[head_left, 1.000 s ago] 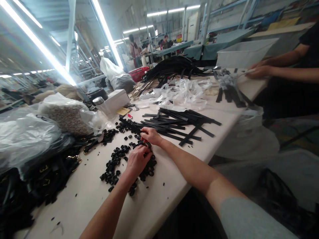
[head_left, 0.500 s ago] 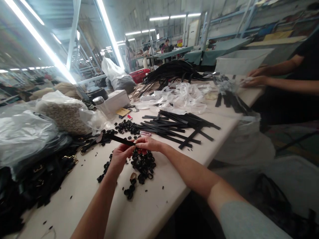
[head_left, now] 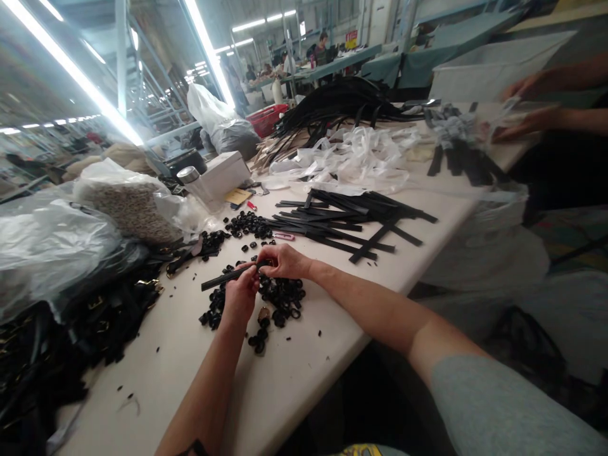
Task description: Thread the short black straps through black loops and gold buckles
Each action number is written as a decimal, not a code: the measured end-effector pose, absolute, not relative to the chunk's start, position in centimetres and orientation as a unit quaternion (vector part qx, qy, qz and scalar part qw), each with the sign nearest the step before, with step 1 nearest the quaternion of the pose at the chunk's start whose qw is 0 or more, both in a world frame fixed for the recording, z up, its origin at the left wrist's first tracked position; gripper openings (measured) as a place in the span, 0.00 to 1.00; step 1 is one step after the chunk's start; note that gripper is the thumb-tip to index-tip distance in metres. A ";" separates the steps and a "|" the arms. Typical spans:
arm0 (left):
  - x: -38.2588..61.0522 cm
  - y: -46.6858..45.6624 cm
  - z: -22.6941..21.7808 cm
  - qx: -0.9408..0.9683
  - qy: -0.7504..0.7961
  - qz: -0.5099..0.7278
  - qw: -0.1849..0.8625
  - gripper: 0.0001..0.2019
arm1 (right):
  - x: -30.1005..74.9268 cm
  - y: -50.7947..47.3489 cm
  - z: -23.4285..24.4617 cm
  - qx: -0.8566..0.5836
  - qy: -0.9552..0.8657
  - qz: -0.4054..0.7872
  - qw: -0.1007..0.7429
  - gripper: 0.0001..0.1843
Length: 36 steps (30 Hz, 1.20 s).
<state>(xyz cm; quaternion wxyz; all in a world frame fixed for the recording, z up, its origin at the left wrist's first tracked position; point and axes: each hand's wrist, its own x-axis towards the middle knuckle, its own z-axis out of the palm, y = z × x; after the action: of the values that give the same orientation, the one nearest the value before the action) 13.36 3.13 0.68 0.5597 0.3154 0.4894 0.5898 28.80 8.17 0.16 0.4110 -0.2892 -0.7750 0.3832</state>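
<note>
A flat black strap (head_left: 221,278) is pinched in my left hand (head_left: 241,296), its free end pointing left. My right hand (head_left: 287,261) closes its fingertips on the strap's other end, right against the left thumb. Something small and dark shows between the right fingers, too hidden to make out. Beneath and around my hands lies a pile of small black loops (head_left: 284,303), and a second heap of loops (head_left: 247,223) sits just beyond. Several cut black straps (head_left: 332,218) lie crossed to the right of that heap.
White plastic strips (head_left: 351,155) and a bundle of long black straps (head_left: 332,104) lie farther back. On the left are plastic bags (head_left: 128,196) and dark buckled straps (head_left: 95,329). A co-worker's hands (head_left: 527,107) handle bundled straps (head_left: 460,149) at the right.
The strap has swung from pointing up-left to pointing down-left. My left hand has turned with it, and both hands remain together. The view has shifted, and the co-worker's hands have moved slightly.
</note>
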 end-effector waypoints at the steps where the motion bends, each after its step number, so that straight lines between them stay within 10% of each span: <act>1: 13.5 3.1 0.6 0.322 0.485 0.596 0.553 0.16 | 28.8 8.2 0.2 -0.291 -0.774 0.384 0.410 0.10; 36: 14.7 3.4 -2.4 0.500 0.500 0.614 0.350 0.10 | 29.8 7.9 1.2 -0.268 -0.875 0.235 0.328 0.12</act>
<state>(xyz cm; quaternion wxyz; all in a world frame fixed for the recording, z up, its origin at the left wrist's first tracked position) 14.71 3.37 -2.42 0.3500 0.5003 0.4997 0.6144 29.76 7.91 1.23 0.3283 -0.2676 -0.8749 0.2350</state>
